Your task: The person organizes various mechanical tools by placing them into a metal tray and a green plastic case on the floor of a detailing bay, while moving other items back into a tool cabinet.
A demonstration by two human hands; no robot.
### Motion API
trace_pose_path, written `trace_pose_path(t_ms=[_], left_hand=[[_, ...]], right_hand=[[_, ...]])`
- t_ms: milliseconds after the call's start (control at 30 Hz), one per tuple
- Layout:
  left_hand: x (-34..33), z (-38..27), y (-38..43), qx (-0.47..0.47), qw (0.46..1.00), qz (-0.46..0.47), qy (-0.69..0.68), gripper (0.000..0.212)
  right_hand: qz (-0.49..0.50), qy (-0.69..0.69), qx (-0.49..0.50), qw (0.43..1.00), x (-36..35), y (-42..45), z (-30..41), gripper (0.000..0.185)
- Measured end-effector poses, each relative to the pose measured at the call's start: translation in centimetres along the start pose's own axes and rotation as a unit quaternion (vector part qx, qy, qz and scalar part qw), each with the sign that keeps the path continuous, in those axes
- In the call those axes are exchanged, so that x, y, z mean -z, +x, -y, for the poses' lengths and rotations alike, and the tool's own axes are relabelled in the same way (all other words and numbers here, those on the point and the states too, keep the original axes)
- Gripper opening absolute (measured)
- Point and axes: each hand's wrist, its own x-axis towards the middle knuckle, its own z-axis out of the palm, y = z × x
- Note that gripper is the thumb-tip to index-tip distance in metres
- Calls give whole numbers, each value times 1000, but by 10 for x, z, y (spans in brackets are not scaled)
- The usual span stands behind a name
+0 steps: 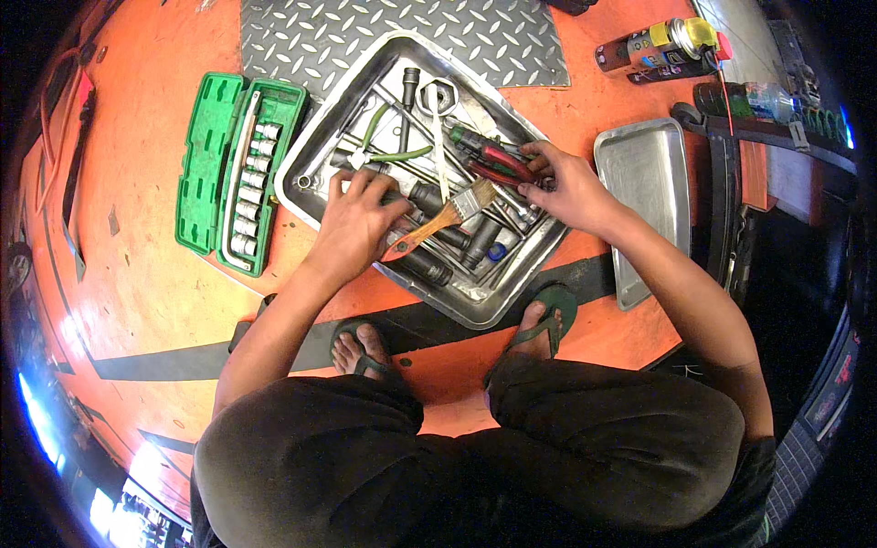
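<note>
A metal tray full of hand tools lies on the floor before me. My right hand is at its right side, thumb and fingers closed about the handle ends of red-handled pliers. Over the left part of the tray, my left hand has its fingers bent down among dark sockets; whether they grip one is hidden. Beside that hand lies a paintbrush with a wooden handle. Green-handled pliers, a ring-ended wrench, a long dark socket and a blue ring also lie inside.
At the left, an opened green case holds several chrome sockets and a bent bar. Another metal tray stands right. Spray cans lie at the upper right. A diamond-plate sheet covers the floor behind the tool tray.
</note>
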Motion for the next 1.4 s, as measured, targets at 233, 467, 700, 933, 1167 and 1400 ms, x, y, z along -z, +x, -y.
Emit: trace_pose_path(t_ms=[233,467,700,933,1167,1400], left_hand=[[18,21,0,11,996,-58,-70,19],[24,2,-15,67,969,-231,60,20],[-18,-59,-52,44,992,-36,-110,44],[-5,-49,-60,52,971,-28,-233,45],[-13,-40,-60,59,977,-45,-201,33],[9,-48,-63,60,977,-143,-148,39]], right_hand=[[-48,64,-8,997,-4,-15,-8,43],[-128,-104,146,975,-17,-30,23,24],[190,-67,10,980,-78,-50,75,26],[167,-269,114,942,-116,-44,63,18],[158,-258,69,951,-125,-46,68,15],[137,-180,-2,974,-70,-49,99,30]])
